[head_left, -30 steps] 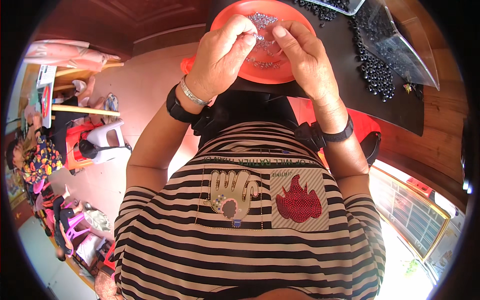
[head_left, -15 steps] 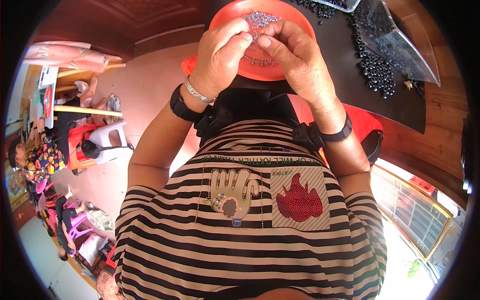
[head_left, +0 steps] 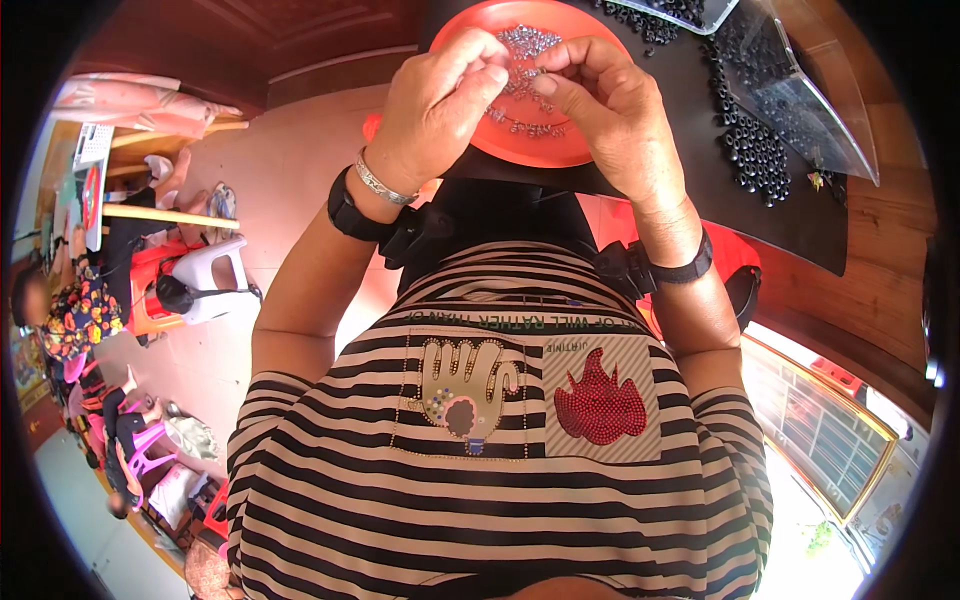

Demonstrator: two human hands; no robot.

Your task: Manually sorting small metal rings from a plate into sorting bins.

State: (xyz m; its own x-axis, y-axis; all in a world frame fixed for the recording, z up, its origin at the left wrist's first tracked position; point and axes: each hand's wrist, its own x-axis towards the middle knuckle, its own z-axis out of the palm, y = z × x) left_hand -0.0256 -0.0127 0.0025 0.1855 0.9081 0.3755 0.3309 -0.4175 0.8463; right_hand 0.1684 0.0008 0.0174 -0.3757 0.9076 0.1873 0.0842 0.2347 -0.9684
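Curling, thumbs near forefingers, the left hand (head_left: 435, 108) and right hand (head_left: 622, 125) hover over silvery beads (head_left: 525, 40) in a red plate (head_left: 535, 153), their hold unclear; black beads (head_left: 755, 160) share the dark table (head_left: 805, 232), a floral-shirted person (head_left: 78, 318) across the pinkish floor (head_left: 300, 125).

We can't tell what our right hand (head_left: 625, 120) perhaps pinches (too tiny); the top edge crops a clear tray (head_left: 713, 21).
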